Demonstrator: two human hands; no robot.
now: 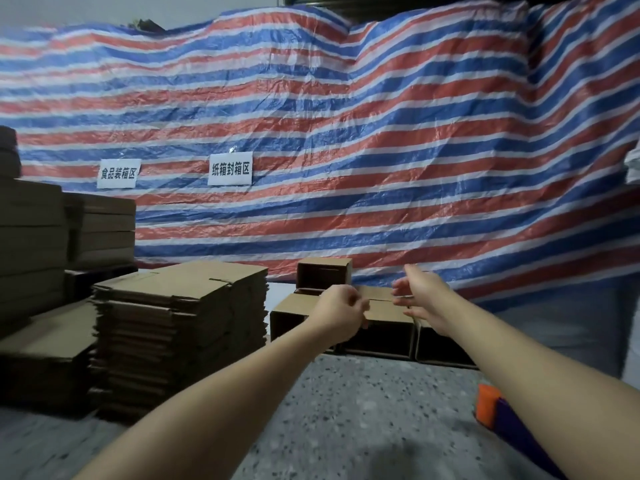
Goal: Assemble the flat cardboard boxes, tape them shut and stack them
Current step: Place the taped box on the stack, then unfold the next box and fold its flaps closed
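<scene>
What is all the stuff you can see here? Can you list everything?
flat boxes: one tall brown pile, left of the hands; more piles far left
open boxes: several, brown, in a row on the floor; one stacked on top
sheet: one, striped red, blue and white, hanging behind
signs: two, white, on the sheet
orange and purple thing: one, lower right, too blurry to name
floor: grey, speckled
left hand: fingers curled, at a box
right hand: fingers spread, over a box

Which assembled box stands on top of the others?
The small open-fronted box by the striped tarp; the other boxes sit in the row on the floor beneath it.
</scene>
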